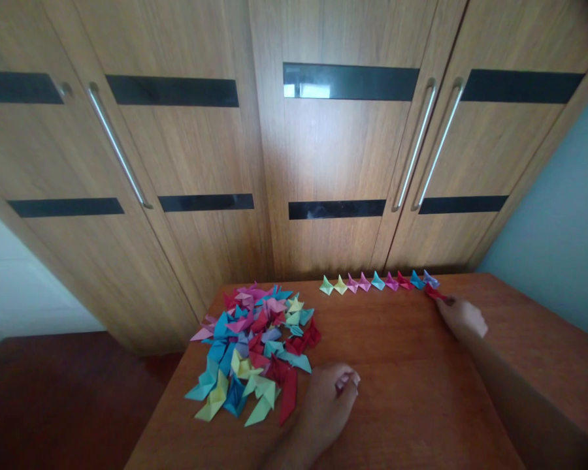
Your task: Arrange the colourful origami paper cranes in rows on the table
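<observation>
Pile of pointed folded papers [255, 346], many colours, on the table [396, 365] | left hand [328, 399] just right of the pile, curled, can't tell whether empty | right hand [463, 318], farther right of the pile, pinching a red folded paper [435, 292] beside a paper row's [377, 281] end | wardrobe [323, 156] blocking space beyond the pile

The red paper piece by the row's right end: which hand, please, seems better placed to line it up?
The right, I'd judge: the right hand pinches the red paper piece beside the row, while the left hand is farther off, next to the paper pile.
</observation>
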The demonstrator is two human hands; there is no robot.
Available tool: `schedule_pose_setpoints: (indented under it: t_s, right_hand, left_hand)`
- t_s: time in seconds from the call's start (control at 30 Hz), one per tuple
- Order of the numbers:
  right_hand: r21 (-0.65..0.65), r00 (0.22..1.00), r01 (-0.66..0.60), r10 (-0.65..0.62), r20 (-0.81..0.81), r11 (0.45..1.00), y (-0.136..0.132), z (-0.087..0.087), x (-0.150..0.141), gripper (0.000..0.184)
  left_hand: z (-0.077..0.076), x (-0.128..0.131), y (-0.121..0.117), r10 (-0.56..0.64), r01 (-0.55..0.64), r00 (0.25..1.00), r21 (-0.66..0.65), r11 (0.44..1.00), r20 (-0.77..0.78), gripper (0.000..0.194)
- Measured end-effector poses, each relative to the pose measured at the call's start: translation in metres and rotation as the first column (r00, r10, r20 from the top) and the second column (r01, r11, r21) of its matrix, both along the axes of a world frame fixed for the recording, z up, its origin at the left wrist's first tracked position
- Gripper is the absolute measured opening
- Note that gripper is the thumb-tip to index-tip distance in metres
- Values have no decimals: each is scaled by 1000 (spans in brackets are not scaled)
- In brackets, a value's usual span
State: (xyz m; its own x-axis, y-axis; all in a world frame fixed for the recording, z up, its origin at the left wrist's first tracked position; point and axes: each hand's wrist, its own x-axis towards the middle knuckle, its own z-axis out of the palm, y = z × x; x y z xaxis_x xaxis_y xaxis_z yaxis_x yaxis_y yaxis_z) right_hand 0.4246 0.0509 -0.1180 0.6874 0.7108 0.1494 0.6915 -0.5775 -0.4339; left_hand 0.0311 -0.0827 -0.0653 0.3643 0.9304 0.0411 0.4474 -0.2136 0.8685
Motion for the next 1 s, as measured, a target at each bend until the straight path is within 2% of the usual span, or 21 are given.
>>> schedule_pose_setpoints:
  t_s: [0.1, 0.3, 0.63, 1.0]
  right_hand:
    - [-109, 999, 38, -41, -17, 993, 4, 4, -4, 52]
    - [-165, 1000, 10, -9, 10, 986, 6, 10, -6, 52]
    - [-147, 999, -19, 24, 30, 989, 8, 11, -7, 55]
    - [-115, 1000, -16, 17, 6, 993, 6, 8, -5, 52]
  left_hand:
    - [0, 0, 1, -5, 5, 1000, 7, 1000, -17, 28]
    - [1, 1, 0, -10, 10, 1000, 20, 1000, -4, 28]
    - [3, 2, -1, -49, 52, 998, 63, 997, -49, 29]
    - [2, 2, -1, -58, 60, 996, 26, 998, -71, 30]
